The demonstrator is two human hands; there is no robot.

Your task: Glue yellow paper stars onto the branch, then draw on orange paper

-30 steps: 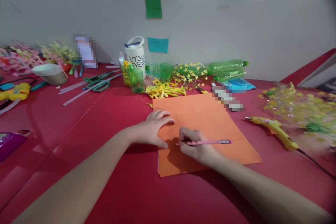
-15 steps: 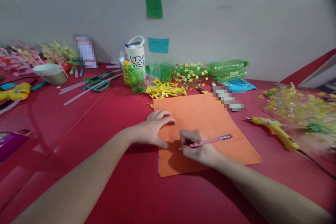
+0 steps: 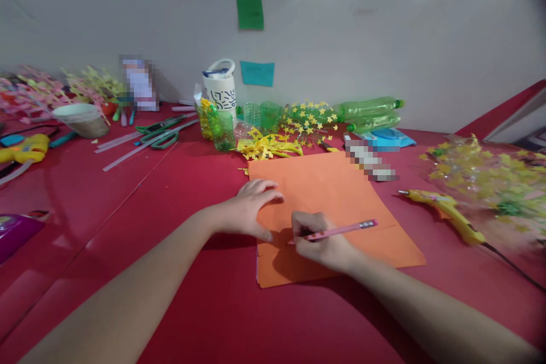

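Note:
Sheets of orange paper point(image 3: 324, 187) lie stacked on the red table in front of me. My left hand point(image 3: 251, 207) rests over the paper's left edge, fingers spread and thumb stretched out, holding nothing. A pink pencil point(image 3: 341, 230) is gripped in my right hand point(image 3: 319, 242), which lies on the lower middle of the paper. The pencil's point touches or nearly touches the sheet, and its eraser end slants to the right. A faint line runs across the right part of the paper.
Right of the paper lies a yellow glue gun point(image 3: 446, 210), beside plastic with yellow stars point(image 3: 482, 176). Behind stand a white tumbler point(image 3: 220, 94) and green plastic bottles point(image 3: 369, 107). Green-handled scissors point(image 3: 164, 137) and a cup point(image 3: 83, 119) are at the left. A purple object point(image 3: 19, 233) sits nearer.
The pencil point and my right fingers have shifted very slightly to the left on the paper. My left hand has kept its place.

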